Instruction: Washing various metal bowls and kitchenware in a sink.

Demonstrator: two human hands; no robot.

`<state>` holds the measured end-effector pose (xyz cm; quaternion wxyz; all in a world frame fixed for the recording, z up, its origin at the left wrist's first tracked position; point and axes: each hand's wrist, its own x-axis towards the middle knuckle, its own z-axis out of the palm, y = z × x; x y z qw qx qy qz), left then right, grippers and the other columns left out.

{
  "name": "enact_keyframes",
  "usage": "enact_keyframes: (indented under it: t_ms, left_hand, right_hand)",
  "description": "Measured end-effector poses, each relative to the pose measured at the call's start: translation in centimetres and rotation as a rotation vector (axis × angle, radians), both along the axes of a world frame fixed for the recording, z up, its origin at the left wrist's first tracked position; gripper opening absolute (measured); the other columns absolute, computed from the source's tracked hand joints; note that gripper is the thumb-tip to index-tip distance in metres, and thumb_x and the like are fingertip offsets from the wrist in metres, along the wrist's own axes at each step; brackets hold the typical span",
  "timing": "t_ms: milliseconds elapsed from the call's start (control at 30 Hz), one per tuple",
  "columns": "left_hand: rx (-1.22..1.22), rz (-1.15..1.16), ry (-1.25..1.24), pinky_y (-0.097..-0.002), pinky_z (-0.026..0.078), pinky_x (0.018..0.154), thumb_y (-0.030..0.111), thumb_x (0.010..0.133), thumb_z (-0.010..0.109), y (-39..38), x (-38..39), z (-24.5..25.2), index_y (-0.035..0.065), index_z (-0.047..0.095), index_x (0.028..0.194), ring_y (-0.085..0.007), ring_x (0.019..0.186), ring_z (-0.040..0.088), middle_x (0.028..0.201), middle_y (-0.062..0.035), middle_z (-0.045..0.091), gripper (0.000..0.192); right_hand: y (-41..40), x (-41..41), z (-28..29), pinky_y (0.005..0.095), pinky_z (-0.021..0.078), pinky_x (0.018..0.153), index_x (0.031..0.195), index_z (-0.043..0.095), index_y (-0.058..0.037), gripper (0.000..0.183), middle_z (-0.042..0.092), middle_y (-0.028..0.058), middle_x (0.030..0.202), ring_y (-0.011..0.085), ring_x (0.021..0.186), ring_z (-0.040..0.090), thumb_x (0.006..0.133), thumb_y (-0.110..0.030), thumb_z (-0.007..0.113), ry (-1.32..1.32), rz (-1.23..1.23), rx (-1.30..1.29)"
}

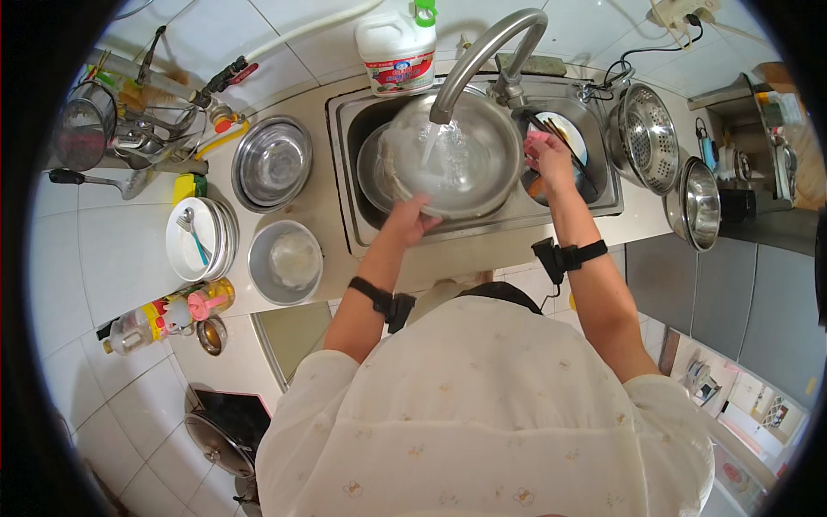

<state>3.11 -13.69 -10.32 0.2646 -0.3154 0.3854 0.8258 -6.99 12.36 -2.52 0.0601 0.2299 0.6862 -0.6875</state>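
Water runs from the curved faucet (494, 55) into a wide metal basin (478, 187), which lies over the left bowl of the steel double sink (452, 226). My left hand (410, 220) grips the basin's near left rim. Part of another metal bowl (371, 168) shows beneath it. Over the smaller right sink bowl, my right hand (548, 157) has its fingers closed around a pink thing (533, 137), perhaps a cloth or sponge. Beside that hand, a white plate (578, 139) and several dark chopsticks (585, 169) lie in the right sink bowl.
Left on the counter stand nested metal bowls (242, 161), a pot with pale contents (255, 258), stacked white dishes (169, 239) with cutlery, and bottles (132, 333). Behind the sink is a white jug (387, 39). Right are a colander (652, 142) and metal bowls (701, 207).
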Motion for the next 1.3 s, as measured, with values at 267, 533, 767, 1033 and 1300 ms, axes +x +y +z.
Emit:
enact_keyframes:
  t_ms: [267,533,767,1033,1300]
  left_hand:
    - [-0.048,0.086,0.014,-0.0337,0.053,0.073,0.008,0.082,0.049,-3.1,1.2,2.0,-0.0073,0.043,0.116,-0.0255,0.096,0.056,0.111,-0.0145,0.053,0.038]
    - [-0.686,0.159,0.194,-0.0337,0.051,0.075,0.003,0.079,0.047,-2.0,1.0,3.2,0.0013,0.019,0.136,-0.0297,0.103,0.053,0.121,-0.0227,0.046,0.063]
    - [-1.330,0.267,0.665,-0.0316,0.040,0.090,-0.005,0.078,0.046,-4.9,1.3,9.2,0.0044,0.014,0.138,-0.0329,0.115,0.046,0.129,-0.0272,0.038,0.069]
    - [-1.298,0.524,0.560,-0.0284,0.042,0.083,0.002,0.083,0.049,-8.6,6.4,6.6,-0.0083,0.035,0.123,-0.0212,0.102,0.052,0.113,-0.0189,0.052,0.044]
    - [-1.165,0.717,0.325,-0.0290,0.041,0.081,0.008,0.083,0.053,-10.1,11.5,8.0,-0.0093,0.048,0.105,-0.0194,0.090,0.056,0.097,-0.0129,0.060,0.028]
  right_hand:
    - [1.5,1.1,-1.0,0.0230,0.0423,0.061,0.090,0.059,-0.0094,0.010,0.059,-0.0011,0.080,0.0085,0.072,0.054,0.084,-0.009,0.052,-0.049,-0.048,0.031]
    - [0.2,1.3,-3.3,0.0255,0.0450,0.060,0.090,0.058,-0.0078,0.010,0.058,0.0003,0.076,0.0106,0.071,0.056,0.083,-0.009,0.051,-0.089,0.018,0.020]
    - [-1.9,2.0,-12.8,0.0376,0.0485,0.069,0.095,0.059,-0.0049,0.022,0.062,0.0104,0.091,0.0250,0.078,0.061,0.078,-0.020,0.059,-0.162,0.526,0.644]
    - [-9.8,4.5,-18.6,0.0427,0.0370,0.092,0.098,0.064,-0.0111,0.023,0.062,0.0103,0.096,0.0252,0.104,0.052,0.079,-0.022,0.059,0.681,1.314,1.530]
    - [-13.0,3.2,-13.8,0.0383,0.0478,0.070,0.100,0.059,-0.0070,0.019,0.063,0.0107,0.088,0.0264,0.080,0.061,0.082,-0.012,0.053,0.399,1.690,1.233]
